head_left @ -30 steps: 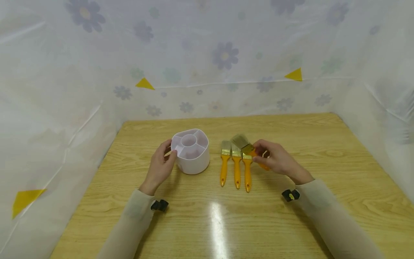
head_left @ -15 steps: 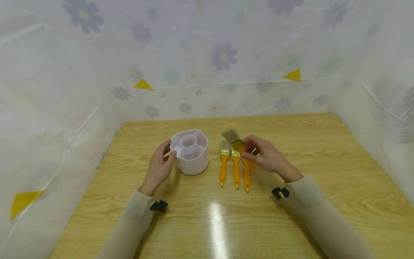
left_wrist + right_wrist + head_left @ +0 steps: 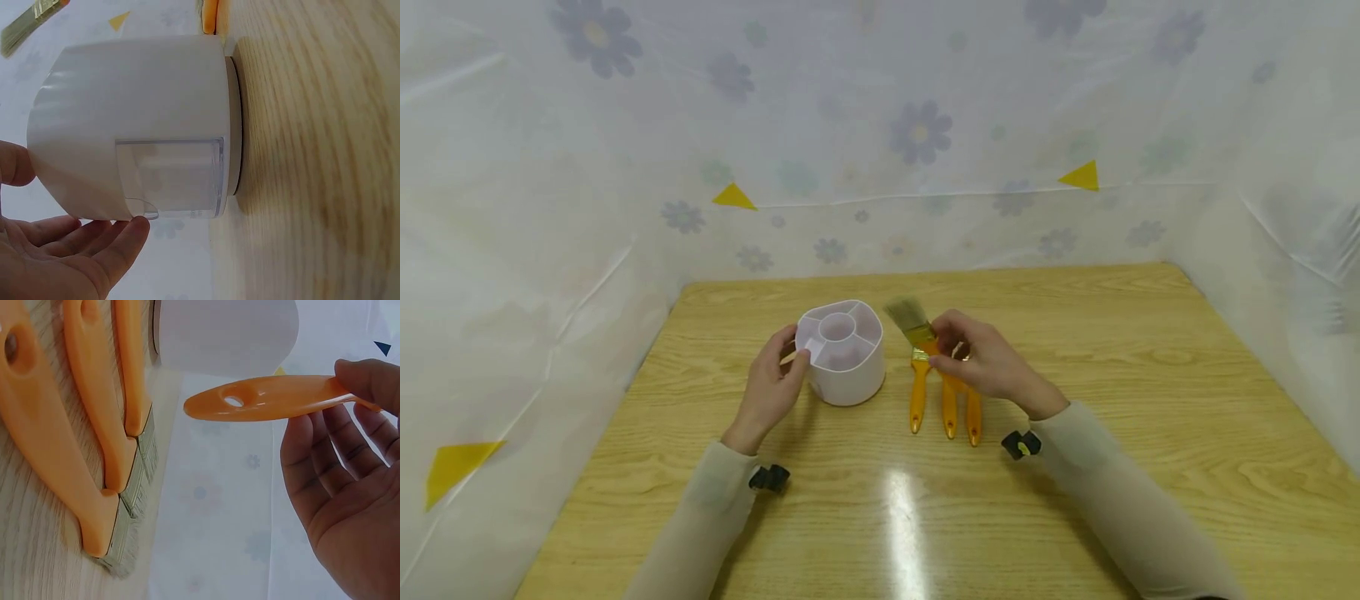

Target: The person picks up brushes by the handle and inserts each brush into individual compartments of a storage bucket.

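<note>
Pinching a paintbrush (image 3: 919,335) between right fingers (image 3: 298,450); bristles (image 3: 906,312) beyond.

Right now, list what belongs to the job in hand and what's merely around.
Likely the job's:
raised brush in the right grip
white divided container in the left grip
three lying brushes

Probably just around:
yellow triangles
flowered sheeting

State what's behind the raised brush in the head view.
Three more brushes on the table, partly visible; the raised brush and right grip cover much of their far ends.
</note>
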A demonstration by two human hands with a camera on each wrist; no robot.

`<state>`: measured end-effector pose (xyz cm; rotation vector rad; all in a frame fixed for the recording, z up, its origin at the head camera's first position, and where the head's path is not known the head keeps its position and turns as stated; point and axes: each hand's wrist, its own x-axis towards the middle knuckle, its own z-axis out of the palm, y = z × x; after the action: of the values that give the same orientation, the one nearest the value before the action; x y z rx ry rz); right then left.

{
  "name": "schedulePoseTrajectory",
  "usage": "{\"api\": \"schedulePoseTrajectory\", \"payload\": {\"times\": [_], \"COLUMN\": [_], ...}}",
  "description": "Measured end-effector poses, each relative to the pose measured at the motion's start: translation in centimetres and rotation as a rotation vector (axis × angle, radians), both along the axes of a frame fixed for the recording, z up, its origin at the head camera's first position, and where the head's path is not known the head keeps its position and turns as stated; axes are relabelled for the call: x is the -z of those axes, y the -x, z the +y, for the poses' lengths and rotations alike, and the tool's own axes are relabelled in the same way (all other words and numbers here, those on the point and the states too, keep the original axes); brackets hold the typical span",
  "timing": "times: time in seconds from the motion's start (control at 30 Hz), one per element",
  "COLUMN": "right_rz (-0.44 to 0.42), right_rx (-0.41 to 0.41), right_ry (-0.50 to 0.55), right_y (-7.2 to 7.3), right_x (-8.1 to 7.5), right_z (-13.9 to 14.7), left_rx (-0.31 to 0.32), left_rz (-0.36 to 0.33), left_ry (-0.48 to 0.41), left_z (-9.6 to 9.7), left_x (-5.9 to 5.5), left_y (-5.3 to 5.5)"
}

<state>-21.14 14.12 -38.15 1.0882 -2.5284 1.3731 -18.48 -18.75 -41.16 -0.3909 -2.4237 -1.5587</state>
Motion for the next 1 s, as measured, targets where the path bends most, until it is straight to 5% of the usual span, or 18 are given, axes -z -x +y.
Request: {"api": "schedulePoseTrajectory", "payload": {"times": [0.37, 0.63, 0.87, 1.0], "right_rz": [-0.018, -0.013, 0.018, 0.019], "right_rx": [-0.028, -0.045, -0.061, -0.084], "right_ry": [0.037, 0.062, 0.084, 0.109], "right_y": [0.2, 0.4, 0.5, 0.5], "right_x": [-0.3, -0.8, -1.4, -1.7], "right_z": [-1.7, -3.4, -4.7, -5.4], "left_rx": [-0.008, 0.002, -0.002, 0.000], "left_rz": [-0.018, -0.020, -0.015, -0.002], "left_ry": [0.008, 0.021, 0.019, 0.009], "left_z": [0.3, 1.1, 0.2, 0.0], "left_x": [-0.5, -3.0, -0.5, -0.1], "left_y": [-0.2, -1.6, -0.3, -0.1]}}
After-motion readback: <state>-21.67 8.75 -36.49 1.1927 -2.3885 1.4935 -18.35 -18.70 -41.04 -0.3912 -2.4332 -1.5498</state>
